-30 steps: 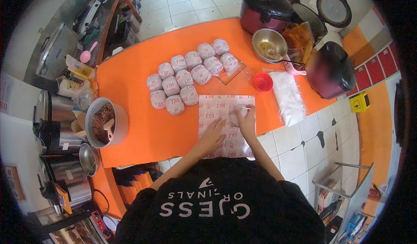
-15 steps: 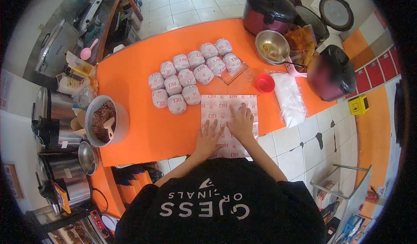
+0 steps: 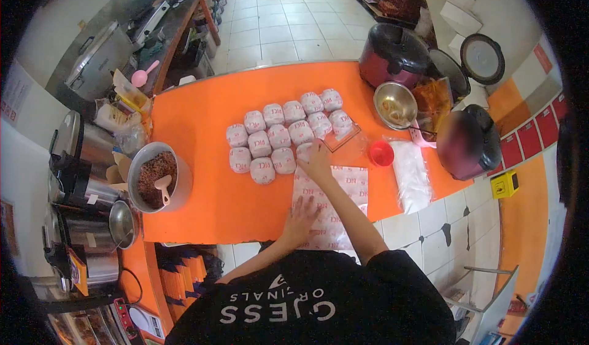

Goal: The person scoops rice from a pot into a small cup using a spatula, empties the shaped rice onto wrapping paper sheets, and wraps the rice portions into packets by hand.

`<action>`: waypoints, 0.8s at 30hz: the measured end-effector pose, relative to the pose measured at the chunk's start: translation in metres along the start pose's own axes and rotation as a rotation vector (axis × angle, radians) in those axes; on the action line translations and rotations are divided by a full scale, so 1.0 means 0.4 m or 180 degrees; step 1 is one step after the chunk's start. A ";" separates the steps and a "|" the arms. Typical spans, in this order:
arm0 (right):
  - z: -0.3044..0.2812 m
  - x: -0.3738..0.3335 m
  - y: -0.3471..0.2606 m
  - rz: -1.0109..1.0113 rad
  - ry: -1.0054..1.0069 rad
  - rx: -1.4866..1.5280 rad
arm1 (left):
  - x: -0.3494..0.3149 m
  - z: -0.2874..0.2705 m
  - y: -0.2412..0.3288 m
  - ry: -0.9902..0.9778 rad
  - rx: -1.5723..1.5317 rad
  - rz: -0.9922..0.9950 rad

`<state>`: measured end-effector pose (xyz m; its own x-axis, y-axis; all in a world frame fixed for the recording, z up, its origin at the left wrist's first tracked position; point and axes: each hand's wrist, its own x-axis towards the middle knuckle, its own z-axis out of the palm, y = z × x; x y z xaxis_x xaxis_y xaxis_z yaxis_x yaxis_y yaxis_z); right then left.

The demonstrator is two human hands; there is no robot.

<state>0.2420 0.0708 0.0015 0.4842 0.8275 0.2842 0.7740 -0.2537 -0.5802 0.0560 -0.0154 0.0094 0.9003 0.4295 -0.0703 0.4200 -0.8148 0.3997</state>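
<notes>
My right hand point(image 3: 318, 161) reaches over the far edge of the printed paper, its fingers closed round a paper-wrapped ball point(image 3: 303, 151) at the near right of a group of matching wrapped balls point(image 3: 279, 136). Part of that ball is hidden behind the fingers. Beneath my forearm lies white wrapping paper point(image 3: 340, 222) with red print, flat at the table's near edge. My left hand point(image 3: 302, 217) rests on the paper's left side with fingers outstretched, holding nothing.
A pot of dark reddish rice point(image 3: 156, 170) with a pink paddle point(image 3: 162, 185) stands left on the orange table point(image 3: 215, 210). Rightward are a red cup point(image 3: 381, 153), a clear plastic pack point(image 3: 410, 176), a metal bowl point(image 3: 395, 105) and dark-lidded cookers point(image 3: 396, 53). A flat clear plastic item point(image 3: 346, 145) lies beyond the paper.
My right hand has moved from the paper up and left to the group, where a wrapped ball now shows at the near right. The left hand stays on the paper. The view has shifted.
</notes>
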 end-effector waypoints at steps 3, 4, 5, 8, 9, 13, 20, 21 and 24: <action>0.029 -0.003 0.001 0.0106 -0.0146 0.0116 | -0.004 -0.014 0.003 0.0193 0.0058 0.0050; 0.033 0.001 0.001 0.0119 -0.0178 0.0027 | -0.001 -0.017 0.004 0.0205 0.0052 0.0043; 0.033 0.004 0.004 0.0111 -0.0181 0.0018 | 0.002 -0.019 0.006 0.0135 0.0131 0.0038; 0.010 0.021 0.043 0.0007 -0.0052 0.0250 | 0.007 -0.041 0.017 -0.0014 0.0046 0.0008; -0.016 0.029 0.077 0.0003 0.0057 -0.0019 | 0.012 -0.054 0.021 -0.0094 -0.0108 -0.0030; -0.230 0.042 0.036 0.0917 0.0495 -0.1508 | -0.034 -0.093 -0.052 0.0934 -0.0720 0.0455; -0.323 -0.032 0.113 0.1197 0.0286 -0.2396 | -0.180 -0.383 -0.171 0.1763 -0.2270 0.0102; -0.317 -0.022 0.020 0.0611 0.0429 -0.1616 | -0.206 -0.398 -0.238 0.1933 -0.2370 0.0023; -0.280 -0.023 -0.329 -0.0963 0.0105 0.0182 | -0.251 -0.517 -0.343 0.2276 -0.3644 -0.0585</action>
<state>0.1814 0.0404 0.1607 0.2491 0.8443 0.4745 0.8613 0.0309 -0.5072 -0.1158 0.1339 0.1507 0.4399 0.8870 0.1407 -0.1178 -0.0983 0.9882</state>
